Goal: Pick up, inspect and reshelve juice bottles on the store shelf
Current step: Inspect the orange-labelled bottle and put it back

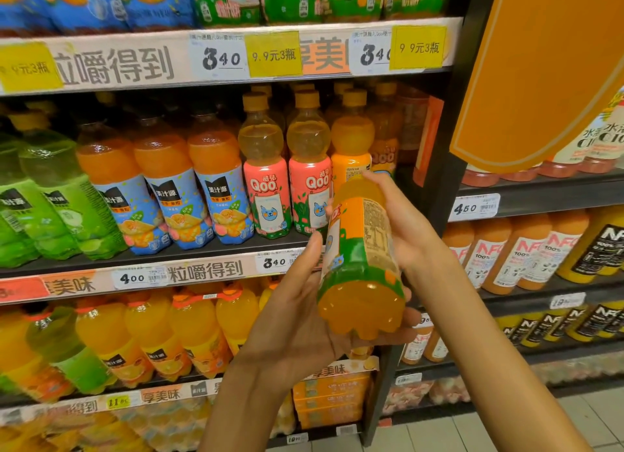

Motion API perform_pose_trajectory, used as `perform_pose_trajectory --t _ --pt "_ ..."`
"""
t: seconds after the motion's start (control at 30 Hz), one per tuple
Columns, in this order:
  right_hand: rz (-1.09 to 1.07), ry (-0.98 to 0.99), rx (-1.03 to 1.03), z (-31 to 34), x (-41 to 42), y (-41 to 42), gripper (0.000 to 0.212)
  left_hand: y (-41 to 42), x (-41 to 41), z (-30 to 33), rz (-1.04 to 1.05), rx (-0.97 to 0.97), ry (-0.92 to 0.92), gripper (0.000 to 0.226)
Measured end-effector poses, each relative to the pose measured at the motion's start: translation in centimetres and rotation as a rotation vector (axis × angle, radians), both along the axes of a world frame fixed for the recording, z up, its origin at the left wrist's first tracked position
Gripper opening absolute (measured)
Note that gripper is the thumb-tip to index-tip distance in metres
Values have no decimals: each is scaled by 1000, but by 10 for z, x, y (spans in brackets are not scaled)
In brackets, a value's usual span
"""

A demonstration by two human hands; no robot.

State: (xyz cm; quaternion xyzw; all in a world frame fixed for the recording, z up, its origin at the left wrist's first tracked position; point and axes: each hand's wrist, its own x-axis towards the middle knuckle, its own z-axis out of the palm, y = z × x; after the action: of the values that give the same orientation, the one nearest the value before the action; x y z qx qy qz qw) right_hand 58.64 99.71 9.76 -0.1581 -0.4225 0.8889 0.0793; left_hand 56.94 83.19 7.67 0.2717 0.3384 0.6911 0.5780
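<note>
An orange Qoo juice bottle [361, 259] with an orange-and-green label is tipped away from me, its base facing the camera and its cap end pointing at the shelf. My left hand [304, 320] cradles its base from below, thumb up along the left side. My right hand [401, 222] wraps round the bottle's upper body and label from the right. Behind it, the middle shelf [202, 269] holds pink-labelled Qoo bottles [266, 178] and more orange Qoo bottles [353, 141].
Blue-labelled orange juice bottles [169, 181] and green ones [50, 198] fill the shelf's left. Large bottles [152, 337] stand on the shelf below. A black upright [452, 181] divides off the right bay with NFC bottles [520, 252]. An orange sign [540, 70] hangs at upper right.
</note>
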Motion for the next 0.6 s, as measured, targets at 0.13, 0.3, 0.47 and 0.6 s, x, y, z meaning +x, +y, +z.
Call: perform_pose_trajectory --t 0.13,0.3,0.47,0.6 --pt "-15 53 86 11 4 -1 60 4 -3 -11 103 -140 78 56" --pt "-148 48 417 21 7 -3 26 4 2 -33 122 -99 125 72" --pt "-199 224 545 21 11 -4 21 19 -6 -43 338 -222 524 51" --pt "-200 394 750 22 22 -7 29 24 -14 -45 448 -138 680 53"
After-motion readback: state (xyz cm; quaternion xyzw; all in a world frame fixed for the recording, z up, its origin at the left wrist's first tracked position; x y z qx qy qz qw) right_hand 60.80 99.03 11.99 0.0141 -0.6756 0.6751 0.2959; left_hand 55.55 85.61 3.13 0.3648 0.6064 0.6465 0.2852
